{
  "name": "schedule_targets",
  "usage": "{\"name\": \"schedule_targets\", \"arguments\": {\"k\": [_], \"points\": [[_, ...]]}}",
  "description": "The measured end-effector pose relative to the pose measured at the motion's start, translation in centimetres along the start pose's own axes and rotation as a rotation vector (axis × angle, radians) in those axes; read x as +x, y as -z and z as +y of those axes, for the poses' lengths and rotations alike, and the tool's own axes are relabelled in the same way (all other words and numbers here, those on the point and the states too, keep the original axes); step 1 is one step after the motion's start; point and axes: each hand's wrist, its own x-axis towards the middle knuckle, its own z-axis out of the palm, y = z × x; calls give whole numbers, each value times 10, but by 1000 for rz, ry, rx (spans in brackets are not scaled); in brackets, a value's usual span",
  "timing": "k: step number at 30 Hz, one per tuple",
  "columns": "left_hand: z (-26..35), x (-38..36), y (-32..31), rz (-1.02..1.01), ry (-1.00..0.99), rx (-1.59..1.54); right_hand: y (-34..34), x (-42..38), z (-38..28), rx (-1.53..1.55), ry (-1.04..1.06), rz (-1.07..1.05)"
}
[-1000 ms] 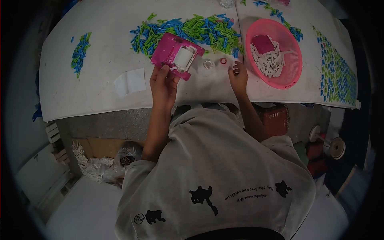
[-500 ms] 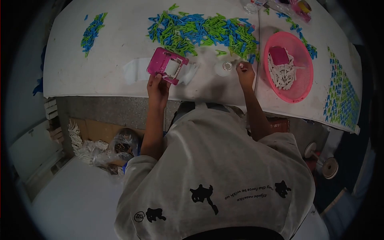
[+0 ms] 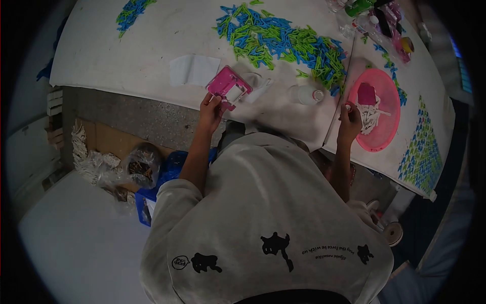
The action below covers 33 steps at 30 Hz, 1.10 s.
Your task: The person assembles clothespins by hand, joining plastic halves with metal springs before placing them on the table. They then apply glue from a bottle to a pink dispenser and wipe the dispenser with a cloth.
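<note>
My left hand (image 3: pixel 210 109) grips the lower edge of a pink plastic frame (image 3: pixel 226 84) with a pale opening, held over the near side of the white table. My right hand (image 3: pixel 350 119) is closed around a small whitish piece, just left of the pink basket (image 3: pixel 397 111). Inside the basket lie many white strips (image 3: pixel 369 119) and a magenta piece (image 3: pixel 366 94). A clear bottle (image 3: pixel 307 95) with its mouth uncovered stands between my hands. White paper (image 3: pixel 194 70) lies behind and left of the pink frame.
Blue and green clips form a large pile (image 3: pixel 283 40) across the table's back, with a smaller pile (image 3: pixel 132 15) at left and rows of clips (image 3: pixel 421 147) at right. Plastic bags (image 3: pixel 374 25) lie at the back right. Below the table sits a blue crate (image 3: pixel 144 206).
The view has shifted, moving the table items within the frame. My right hand has moved from beside the bottle to the basket's near left side. My left hand still holds the pink frame.
</note>
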Motion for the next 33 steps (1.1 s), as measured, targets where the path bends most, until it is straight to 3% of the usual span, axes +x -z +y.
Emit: {"name": "schedule_targets", "arguments": {"k": [8, 12, 16, 33], "points": [[2, -14, 17, 80, 93, -96, -3, -7, 0, -32, -24, -42], [-18, 0, 45, -22, 161, -74, -7, -9, 1, -31, -39, -42], [-26, 1, 33, -118, 228, 18, -7, -12, -2, -36, -65, -30], [-46, 26, -14, -110, 376, 175, 7, -21, 7, -48, -94, 24]]}}
